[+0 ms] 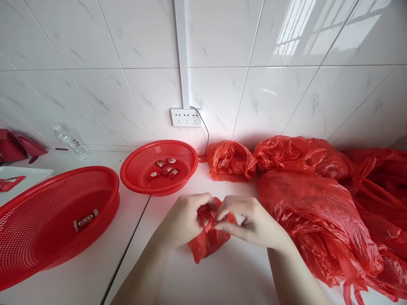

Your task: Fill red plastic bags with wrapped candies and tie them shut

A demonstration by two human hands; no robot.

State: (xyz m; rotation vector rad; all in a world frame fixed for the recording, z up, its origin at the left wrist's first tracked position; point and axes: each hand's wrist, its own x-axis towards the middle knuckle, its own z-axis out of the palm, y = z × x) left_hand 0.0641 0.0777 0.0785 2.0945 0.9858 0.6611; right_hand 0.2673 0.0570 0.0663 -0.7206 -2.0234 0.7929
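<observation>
We hold a small crumpled red plastic bag (208, 237) between both hands, just above the white tabletop (222, 279). Our left hand (184, 220) has its grip pinched on the bag's top from the left; our right hand (251, 222) pinches the same bunched top from the right, fingertips nearly meeting. Just right of our hands lies a heap of larger red plastic bags (318, 212). Beyond our hands sits a round red mesh plastic basket (133, 169) holding a few small wrapped candies (165, 168).

Bag pile (321, 212) blocks rt; baskets (159, 167) lt; front prob. free.
</observation>
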